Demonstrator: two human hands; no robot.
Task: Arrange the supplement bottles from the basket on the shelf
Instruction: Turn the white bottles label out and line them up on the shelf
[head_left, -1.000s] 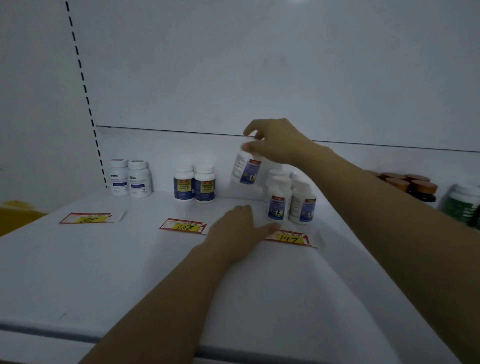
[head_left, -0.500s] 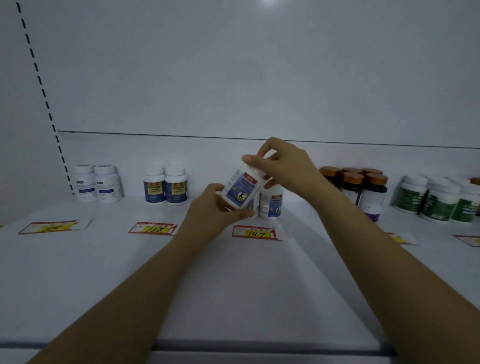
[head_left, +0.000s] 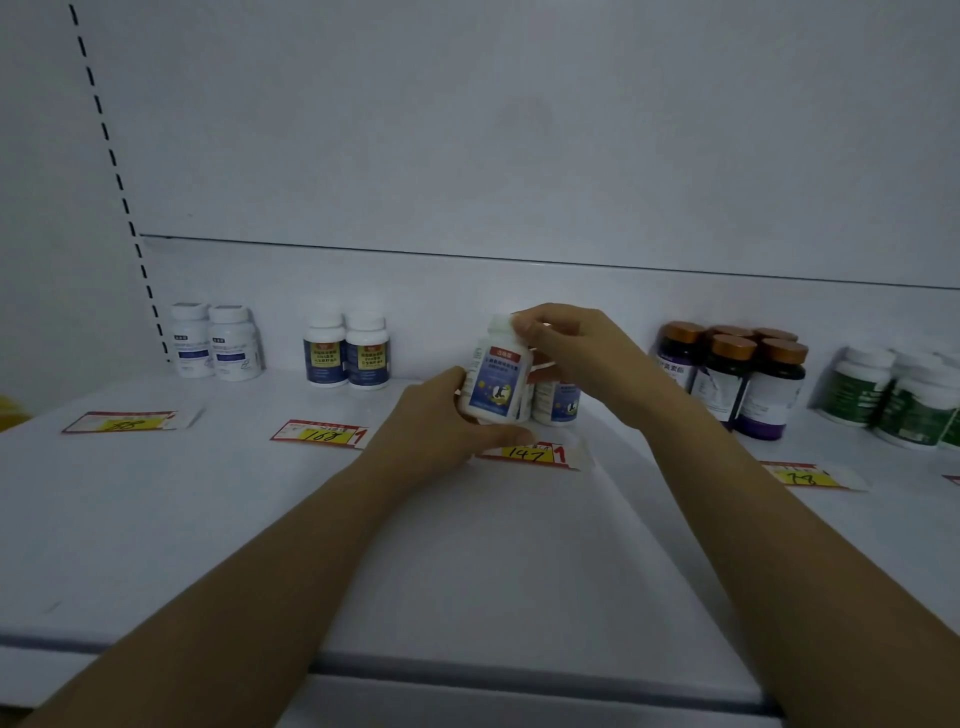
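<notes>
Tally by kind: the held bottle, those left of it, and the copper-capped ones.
White bottles with pale labels: 2
White-capped bottles with navy-and-yellow labels: 2
Held white bottle with blue label: 1
Dark bottles with copper caps: 5
Total: 10

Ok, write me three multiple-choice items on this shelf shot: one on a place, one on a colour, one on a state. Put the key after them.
1. Where is the held bottle?
A. just behind the price tag marked 147
B. among the green-labelled bottles
C. next to the white pair at the far left

2. What colour are the caps of the dark bottles?
A. white
B. orange-brown
C. blue

3. What is the left hand doing?
A. lying flat
B. gripping the bottle's lower part
C. hanging idle

Key:
1 A: the tag lies directly in front of it.
2 B: their lids show orange-brown.
3 B: its fingers curl round the base, while the right hand pinches the cap.
</notes>
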